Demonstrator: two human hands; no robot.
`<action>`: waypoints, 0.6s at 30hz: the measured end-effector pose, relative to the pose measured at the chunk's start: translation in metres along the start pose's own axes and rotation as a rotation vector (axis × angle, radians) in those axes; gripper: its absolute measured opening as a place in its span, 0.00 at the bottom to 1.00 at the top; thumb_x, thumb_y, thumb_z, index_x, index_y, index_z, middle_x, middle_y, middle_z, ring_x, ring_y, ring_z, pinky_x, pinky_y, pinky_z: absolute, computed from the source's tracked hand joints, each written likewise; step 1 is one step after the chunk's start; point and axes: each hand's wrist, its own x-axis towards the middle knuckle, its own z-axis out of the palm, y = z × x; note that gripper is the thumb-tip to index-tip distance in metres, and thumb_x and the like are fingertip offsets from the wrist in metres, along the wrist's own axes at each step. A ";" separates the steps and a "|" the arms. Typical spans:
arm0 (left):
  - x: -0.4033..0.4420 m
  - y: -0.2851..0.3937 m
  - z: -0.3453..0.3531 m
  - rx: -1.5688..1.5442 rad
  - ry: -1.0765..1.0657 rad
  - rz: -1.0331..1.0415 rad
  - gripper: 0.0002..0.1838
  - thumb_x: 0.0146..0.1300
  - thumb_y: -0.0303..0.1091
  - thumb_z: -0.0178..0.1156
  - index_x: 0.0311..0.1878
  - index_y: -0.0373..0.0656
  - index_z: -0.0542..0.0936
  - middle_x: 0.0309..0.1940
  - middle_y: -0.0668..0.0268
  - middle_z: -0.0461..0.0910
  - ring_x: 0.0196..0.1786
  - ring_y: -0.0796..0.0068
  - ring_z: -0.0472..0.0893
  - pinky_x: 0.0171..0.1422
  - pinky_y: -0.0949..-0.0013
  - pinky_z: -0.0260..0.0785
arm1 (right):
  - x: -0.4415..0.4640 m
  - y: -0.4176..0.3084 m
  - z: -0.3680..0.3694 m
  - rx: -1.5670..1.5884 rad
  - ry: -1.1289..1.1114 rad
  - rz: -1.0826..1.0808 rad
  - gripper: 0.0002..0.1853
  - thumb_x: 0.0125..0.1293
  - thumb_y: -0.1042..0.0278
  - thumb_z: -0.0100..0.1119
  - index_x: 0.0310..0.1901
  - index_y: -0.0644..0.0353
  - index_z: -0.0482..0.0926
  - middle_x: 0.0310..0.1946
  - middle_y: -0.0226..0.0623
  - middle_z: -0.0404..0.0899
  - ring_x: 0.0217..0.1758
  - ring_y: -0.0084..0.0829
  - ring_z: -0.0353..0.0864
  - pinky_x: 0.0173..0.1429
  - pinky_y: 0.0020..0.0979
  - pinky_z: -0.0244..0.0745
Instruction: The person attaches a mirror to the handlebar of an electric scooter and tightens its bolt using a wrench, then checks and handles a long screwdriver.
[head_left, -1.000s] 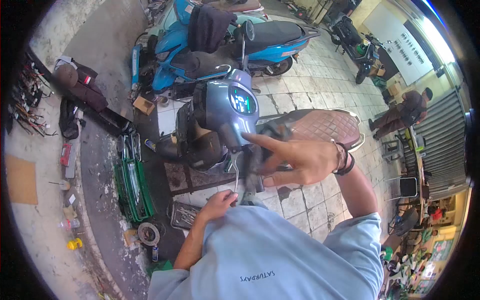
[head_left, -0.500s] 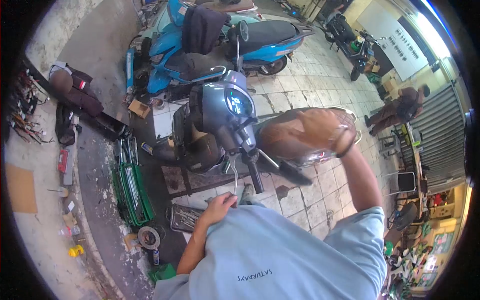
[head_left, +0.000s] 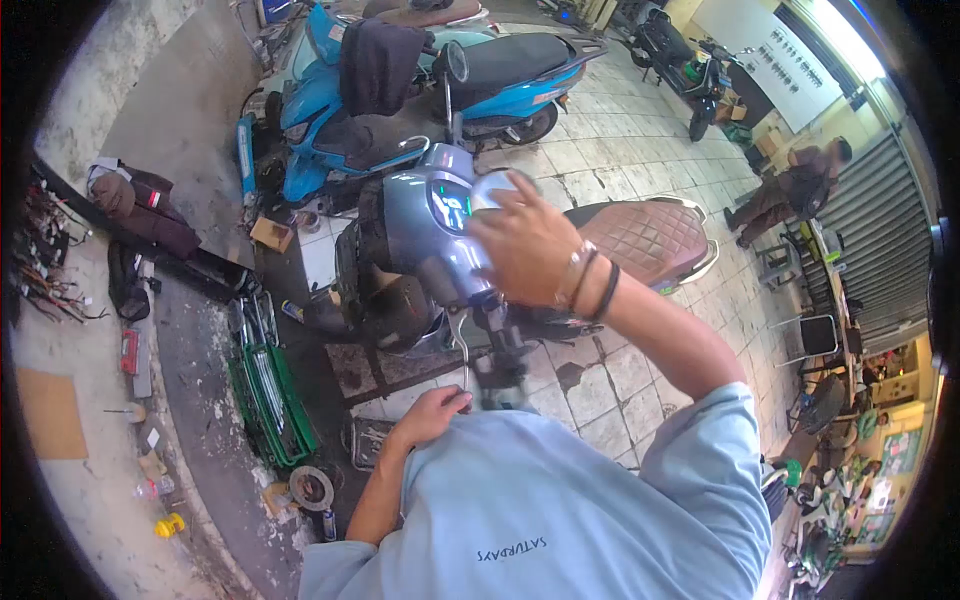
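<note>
A blue-grey scooter's front panel [head_left: 400, 215] and lit display [head_left: 448, 205] lie ahead of me. My left hand [head_left: 430, 415] is low in front of my shirt, its fingers closed on the end of a silver brake lever [head_left: 462, 350]. My right hand [head_left: 530, 245] is over the display, with slightly blurred fingers curled on a round, pale-faced mirror [head_left: 492, 188]. Part of the mirror is hidden by that hand. Close to my left hand lies a black handlebar grip [head_left: 500, 360], smeared by motion.
A brown quilted seat [head_left: 640, 240] extends to the right. Beyond stands a blue scooter [head_left: 540, 100] with dark cloth [head_left: 380, 65] over it. At left are a green toolbox [head_left: 270, 400], a metal ring [head_left: 311, 488] and a tool tray [head_left: 368, 440]. A person [head_left: 790, 195] stands at the right.
My right hand has moved left from above the seat to the display. The mirror has swung from the near side to over the display. My left hand stays at the lever.
</note>
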 end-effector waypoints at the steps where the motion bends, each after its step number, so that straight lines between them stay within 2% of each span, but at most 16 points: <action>1: -0.001 -0.002 0.003 -0.002 -0.001 -0.001 0.19 0.82 0.43 0.58 0.46 0.33 0.85 0.39 0.65 0.87 0.46 0.76 0.82 0.57 0.67 0.74 | 0.000 0.009 0.008 -0.132 -0.156 0.085 0.31 0.68 0.38 0.66 0.58 0.57 0.83 0.53 0.49 0.88 0.67 0.46 0.83 0.82 0.54 0.57; 2: -0.002 -0.006 0.007 -0.015 0.039 -0.001 0.19 0.82 0.43 0.58 0.45 0.34 0.85 0.38 0.65 0.86 0.46 0.76 0.82 0.57 0.67 0.74 | -0.008 0.014 0.008 -0.132 -0.159 0.081 0.31 0.68 0.38 0.66 0.58 0.57 0.83 0.53 0.49 0.88 0.67 0.46 0.83 0.82 0.54 0.57; 4: -0.004 -0.004 0.011 -0.043 0.092 0.001 0.19 0.82 0.43 0.57 0.44 0.34 0.85 0.38 0.66 0.86 0.46 0.75 0.82 0.57 0.67 0.74 | -0.018 0.024 -0.010 -0.080 -0.445 0.305 0.31 0.70 0.37 0.63 0.57 0.61 0.84 0.47 0.47 0.90 0.59 0.47 0.88 0.77 0.51 0.67; 5: -0.008 -0.001 0.013 -0.074 0.117 -0.001 0.20 0.82 0.44 0.57 0.44 0.34 0.85 0.38 0.65 0.86 0.46 0.75 0.82 0.58 0.67 0.74 | -0.021 0.025 -0.018 -0.082 -0.452 0.293 0.31 0.70 0.37 0.63 0.57 0.61 0.84 0.47 0.47 0.90 0.59 0.47 0.88 0.77 0.51 0.67; 7: -0.011 0.000 0.014 -0.104 0.142 -0.001 0.20 0.82 0.44 0.57 0.43 0.34 0.85 0.38 0.65 0.86 0.46 0.74 0.82 0.58 0.67 0.73 | -0.027 0.023 -0.037 0.066 -0.846 0.306 0.35 0.73 0.35 0.61 0.63 0.63 0.79 0.44 0.47 0.91 0.51 0.49 0.91 0.68 0.47 0.77; 8: -0.011 -0.003 0.013 -0.079 0.133 0.001 0.20 0.82 0.44 0.57 0.43 0.34 0.85 0.38 0.65 0.86 0.46 0.74 0.82 0.58 0.67 0.73 | -0.029 0.018 -0.046 0.063 -0.847 0.306 0.35 0.73 0.35 0.61 0.63 0.63 0.79 0.44 0.47 0.91 0.51 0.49 0.91 0.68 0.47 0.77; 10: -0.007 -0.003 0.011 -0.058 0.128 0.007 0.21 0.82 0.44 0.56 0.43 0.34 0.85 0.39 0.64 0.86 0.47 0.74 0.82 0.59 0.67 0.73 | -0.034 0.009 -0.061 0.855 -0.845 0.138 0.38 0.73 0.39 0.63 0.71 0.64 0.72 0.53 0.53 0.87 0.54 0.51 0.88 0.60 0.48 0.80; 12: -0.006 0.000 0.005 -0.033 0.075 -0.009 0.20 0.82 0.44 0.56 0.44 0.34 0.85 0.39 0.64 0.86 0.47 0.74 0.82 0.59 0.67 0.73 | -0.036 -0.002 -0.069 1.260 -0.800 0.047 0.41 0.73 0.42 0.65 0.76 0.65 0.69 0.58 0.55 0.85 0.55 0.53 0.87 0.56 0.48 0.81; 13: -0.007 0.003 0.003 -0.026 0.071 -0.010 0.20 0.82 0.44 0.56 0.44 0.34 0.85 0.39 0.64 0.86 0.47 0.74 0.82 0.59 0.67 0.73 | -0.031 -0.011 -0.071 1.251 -0.524 0.009 0.42 0.73 0.42 0.65 0.77 0.65 0.67 0.58 0.53 0.85 0.56 0.51 0.87 0.61 0.50 0.79; 15: -0.008 0.011 -0.001 -0.031 0.023 0.022 0.20 0.82 0.44 0.57 0.46 0.34 0.86 0.40 0.64 0.86 0.47 0.74 0.82 0.59 0.67 0.73 | -0.024 -0.013 -0.052 1.226 -0.245 -0.026 0.43 0.73 0.42 0.65 0.78 0.65 0.65 0.59 0.52 0.85 0.57 0.50 0.87 0.67 0.52 0.76; 17: -0.007 0.010 -0.002 -0.026 0.023 0.011 0.20 0.82 0.44 0.57 0.47 0.34 0.86 0.40 0.64 0.87 0.47 0.74 0.82 0.59 0.66 0.73 | -0.022 -0.002 -0.001 0.150 0.086 -0.086 0.43 0.70 0.40 0.67 0.75 0.64 0.69 0.54 0.47 0.88 0.54 0.48 0.88 0.77 0.55 0.67; 18: -0.006 0.010 -0.001 -0.026 0.026 0.004 0.20 0.82 0.45 0.56 0.48 0.35 0.86 0.40 0.64 0.87 0.47 0.74 0.82 0.59 0.66 0.73 | -0.025 -0.002 -0.002 0.150 0.086 -0.084 0.43 0.70 0.40 0.67 0.75 0.64 0.69 0.54 0.47 0.88 0.54 0.48 0.88 0.77 0.55 0.67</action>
